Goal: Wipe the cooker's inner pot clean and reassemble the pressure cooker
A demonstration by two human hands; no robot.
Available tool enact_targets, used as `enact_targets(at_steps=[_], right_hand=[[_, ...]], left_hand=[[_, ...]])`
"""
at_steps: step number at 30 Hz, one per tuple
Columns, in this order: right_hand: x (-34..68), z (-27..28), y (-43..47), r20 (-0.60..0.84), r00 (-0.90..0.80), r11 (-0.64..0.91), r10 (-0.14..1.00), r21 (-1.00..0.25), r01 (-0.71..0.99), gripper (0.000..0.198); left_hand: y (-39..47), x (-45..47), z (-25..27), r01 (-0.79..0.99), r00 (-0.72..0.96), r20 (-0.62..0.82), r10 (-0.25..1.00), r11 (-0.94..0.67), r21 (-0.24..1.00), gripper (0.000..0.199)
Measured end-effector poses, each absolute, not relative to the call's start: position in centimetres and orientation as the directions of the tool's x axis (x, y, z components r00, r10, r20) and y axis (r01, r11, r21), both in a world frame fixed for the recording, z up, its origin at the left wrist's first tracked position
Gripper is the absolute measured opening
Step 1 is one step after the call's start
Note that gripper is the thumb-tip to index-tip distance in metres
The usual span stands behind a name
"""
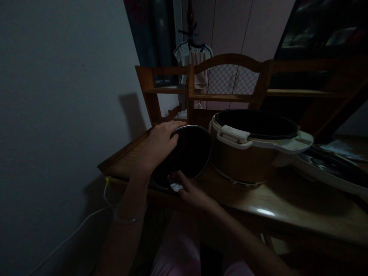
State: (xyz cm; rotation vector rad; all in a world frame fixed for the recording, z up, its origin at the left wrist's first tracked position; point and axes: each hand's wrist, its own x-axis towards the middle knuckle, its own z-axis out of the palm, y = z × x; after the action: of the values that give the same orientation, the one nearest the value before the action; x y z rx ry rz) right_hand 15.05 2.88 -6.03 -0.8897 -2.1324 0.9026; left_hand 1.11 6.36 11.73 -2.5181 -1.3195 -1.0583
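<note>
Both busy here: the left grip [164,141] clamps the tilted pot [194,151] just right of it, the right grip [188,189] pinches a white wad [176,187], and if the left hold slackens, the pot could slide off the desk [235,197].

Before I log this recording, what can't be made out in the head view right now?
All in the head view:
- Dark pot: inner surface lost in shadow.
- White item at the right hand: blurred and partly covered by fingers; material unclear.
- Cooker body: inside bottom hidden by its front wall and darkness.
- Lid-like part: cut off by the right edge.
</note>
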Motion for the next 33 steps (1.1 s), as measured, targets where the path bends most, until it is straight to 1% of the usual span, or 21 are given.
enact_targets(at_steps=[2,5,10,18,21,27,31,33], right_hand=[[14.9,-6.0,2.9,0.302,-0.555,0.523,0.775,-0.800,0.295,0.060],[14.8,-5.9,2.8,0.291,-0.553,0.524,0.781,-0.787,0.326,0.067],[14.5,-5.0,2.6,0.274,-0.559,0.565,0.783,-0.690,0.453,0.075],[14.7,-3.8,2.5,0.193,-0.579,0.580,0.792,-0.535,0.615,0.078],[14.8,-4.1,2.7,0.174,-0.576,0.585,0.799,-0.450,0.675,0.080],[15.5,-4.3,3.8,0.150,-0.547,0.567,0.824,-0.210,0.797,0.084],[16.0,-4.1,4.3,0.164,-0.581,0.596,0.797,-0.062,0.800,0.075],[16.1,-4.0,4.4,0.162,-0.614,0.624,0.773,-0.015,0.782,0.071]], left_hand=[[6.4,1.1,11.7,0.757,0.379,0.628,0.680,-0.618,0.212,0.045],[6.4,1.2,11.7,0.763,0.369,0.625,0.688,-0.608,0.219,0.045],[6.3,1.1,11.7,0.759,0.372,0.631,0.681,-0.615,0.216,0.045],[6.3,1.0,11.7,0.764,0.374,0.628,0.682,-0.611,0.209,0.046],[6.2,1.0,11.7,0.763,0.374,0.632,0.679,-0.613,0.207,0.046],[6.1,0.7,11.7,0.747,0.384,0.632,0.674,-0.628,0.216,0.046],[6.3,0.2,11.8,0.720,0.411,0.623,0.666,-0.656,0.226,0.047],[6.3,0.1,11.9,0.707,0.421,0.621,0.661,-0.668,0.232,0.047]])
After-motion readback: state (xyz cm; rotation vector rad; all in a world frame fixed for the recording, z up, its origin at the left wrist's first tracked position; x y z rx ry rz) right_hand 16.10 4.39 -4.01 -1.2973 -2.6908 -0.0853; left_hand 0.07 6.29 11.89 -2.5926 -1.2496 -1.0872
